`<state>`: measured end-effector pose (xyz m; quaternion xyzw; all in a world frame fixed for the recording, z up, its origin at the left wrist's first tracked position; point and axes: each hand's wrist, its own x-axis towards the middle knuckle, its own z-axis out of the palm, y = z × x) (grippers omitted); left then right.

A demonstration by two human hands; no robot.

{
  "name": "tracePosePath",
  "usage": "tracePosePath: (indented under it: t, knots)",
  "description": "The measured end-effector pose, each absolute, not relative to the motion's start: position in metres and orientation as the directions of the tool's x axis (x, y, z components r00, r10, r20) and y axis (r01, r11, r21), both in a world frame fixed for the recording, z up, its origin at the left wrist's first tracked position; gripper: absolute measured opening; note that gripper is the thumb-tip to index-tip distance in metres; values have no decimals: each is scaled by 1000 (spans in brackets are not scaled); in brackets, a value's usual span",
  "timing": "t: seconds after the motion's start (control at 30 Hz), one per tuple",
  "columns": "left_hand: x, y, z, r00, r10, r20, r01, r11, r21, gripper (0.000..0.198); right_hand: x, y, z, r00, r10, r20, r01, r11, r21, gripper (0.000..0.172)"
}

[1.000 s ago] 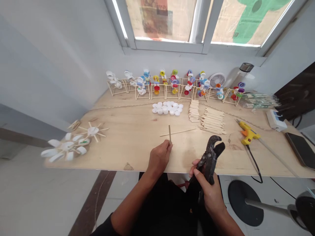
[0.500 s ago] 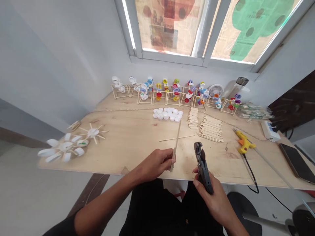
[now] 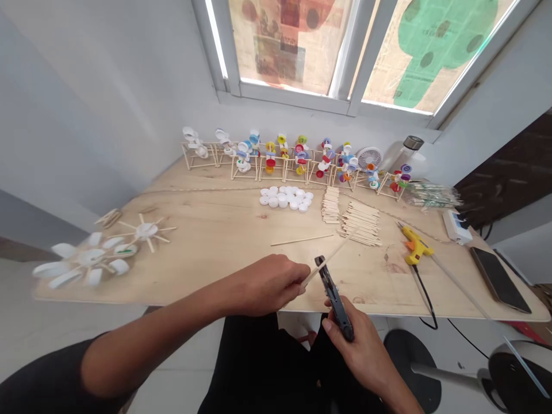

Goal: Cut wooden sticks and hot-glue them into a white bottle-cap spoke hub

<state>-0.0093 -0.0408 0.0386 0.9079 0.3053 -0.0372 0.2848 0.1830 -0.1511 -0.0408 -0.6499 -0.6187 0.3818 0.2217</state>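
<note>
1. Pinching a thin wooden stick (image 3: 334, 256) in the closed left hand (image 3: 269, 284), slanted toward 2 o'clock above the near edge of the table (image 3: 207, 247).
2. Gripping black pliers (image 3: 334, 296) with the right hand (image 3: 360, 345), fingers wrapped round the handles, jaws right at the stick, just at 3 o'clock of the left fingertips. Can't tell if biting or only touching.
3. Could easily nip a fingertip, working that close to the pinch.
4. Might also fling the free end toward the stick pile (image 3: 361, 224) at 1 o'clock, or splinter something so skinny.
</note>
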Motion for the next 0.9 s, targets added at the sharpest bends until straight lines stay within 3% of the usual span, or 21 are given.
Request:
tracePosePath:
  t: [0.23, 0.9]
  knots:
    - [3, -35, 40, 807, 506, -304, 586, -748, 311, 16, 182, -152, -42, -72, 974, -214, 618, -125, -776, 20]
    - [17, -22, 48, 790, 446, -421, 555, -811, 182, 16, 182, -148, -47, -31, 972, -232, 619, -163, -768, 23]
